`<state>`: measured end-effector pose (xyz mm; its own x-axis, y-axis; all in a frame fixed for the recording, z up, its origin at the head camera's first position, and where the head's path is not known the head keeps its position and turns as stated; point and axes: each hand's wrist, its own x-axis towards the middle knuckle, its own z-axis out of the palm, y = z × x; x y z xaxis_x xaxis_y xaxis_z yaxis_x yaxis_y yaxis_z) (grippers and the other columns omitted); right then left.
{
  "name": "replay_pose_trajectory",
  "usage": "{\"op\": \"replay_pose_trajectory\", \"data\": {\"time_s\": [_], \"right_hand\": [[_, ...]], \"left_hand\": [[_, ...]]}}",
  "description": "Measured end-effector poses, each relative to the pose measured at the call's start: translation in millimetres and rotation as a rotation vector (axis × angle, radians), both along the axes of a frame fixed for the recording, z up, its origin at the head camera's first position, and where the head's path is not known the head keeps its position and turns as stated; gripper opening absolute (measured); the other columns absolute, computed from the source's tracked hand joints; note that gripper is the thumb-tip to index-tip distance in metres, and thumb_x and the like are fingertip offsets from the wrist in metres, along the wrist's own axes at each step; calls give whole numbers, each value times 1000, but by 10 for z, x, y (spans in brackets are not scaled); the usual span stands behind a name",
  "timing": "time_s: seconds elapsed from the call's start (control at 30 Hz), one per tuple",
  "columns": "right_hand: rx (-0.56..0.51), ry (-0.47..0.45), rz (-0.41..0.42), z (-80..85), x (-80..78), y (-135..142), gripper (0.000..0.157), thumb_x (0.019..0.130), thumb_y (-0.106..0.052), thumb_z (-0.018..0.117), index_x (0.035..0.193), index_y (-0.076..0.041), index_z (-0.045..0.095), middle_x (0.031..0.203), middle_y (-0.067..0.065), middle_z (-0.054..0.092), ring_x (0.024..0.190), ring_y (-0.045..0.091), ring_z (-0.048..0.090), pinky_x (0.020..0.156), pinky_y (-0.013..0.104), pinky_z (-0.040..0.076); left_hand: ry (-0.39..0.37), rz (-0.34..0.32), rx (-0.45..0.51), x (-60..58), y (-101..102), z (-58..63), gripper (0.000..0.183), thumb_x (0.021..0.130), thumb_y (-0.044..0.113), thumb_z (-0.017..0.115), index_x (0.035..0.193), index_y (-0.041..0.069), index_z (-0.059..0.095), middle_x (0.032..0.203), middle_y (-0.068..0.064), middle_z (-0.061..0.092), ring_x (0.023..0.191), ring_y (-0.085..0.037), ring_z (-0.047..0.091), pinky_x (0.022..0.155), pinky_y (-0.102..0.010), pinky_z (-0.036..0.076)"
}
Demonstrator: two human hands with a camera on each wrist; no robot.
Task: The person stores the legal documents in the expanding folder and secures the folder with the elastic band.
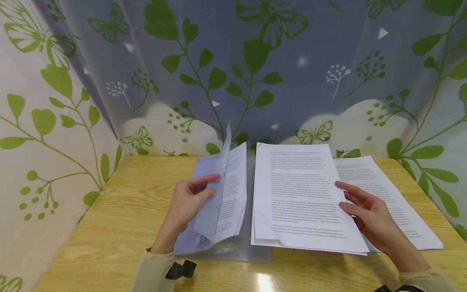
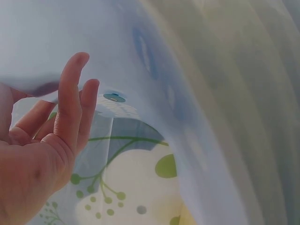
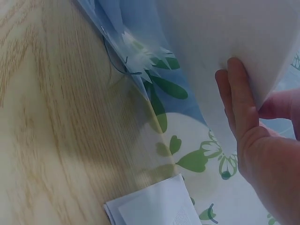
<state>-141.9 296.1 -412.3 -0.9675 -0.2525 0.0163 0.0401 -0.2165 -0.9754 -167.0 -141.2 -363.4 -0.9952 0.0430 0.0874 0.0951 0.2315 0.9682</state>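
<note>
A plain beige left sleeve (image 1: 151,273) and a matching right sleeve (image 1: 427,280) are worn down to the wrists. By the left cuff, a black bow-shaped piece (image 1: 181,269) is seen; by the right, a black band (image 1: 408,288) is partly cropped.

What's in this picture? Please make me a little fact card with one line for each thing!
Left hand: pinches a see-through bluish sheet
Beside that sheet: printed pages, tilted up
Right hand: holds a bunch of printed papers by the right edge, thumb in front
Partly behind the right hand: another paper stack
Table: yellowish wood
Backdrop: green leaves and butterflies
Sleeves: pale beige
Words on the papers: too small to read
</note>
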Motion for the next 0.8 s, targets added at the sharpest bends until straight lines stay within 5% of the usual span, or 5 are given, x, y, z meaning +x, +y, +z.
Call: {"op": "replay_pose_trajectory", "data": {"time_s": [0.8], "right_hand": [[38, -46, -40, 93, -57, -63, 49, 102, 1, 54, 144, -22, 59, 124, -11, 71, 101, 6, 70, 78, 24, 59]], "left_hand": [[2, -12, 1, 5, -9, -13, 35, 89, -1, 66, 121, 7, 76, 128, -9, 73, 108, -14, 62, 82, -18, 50]]}}
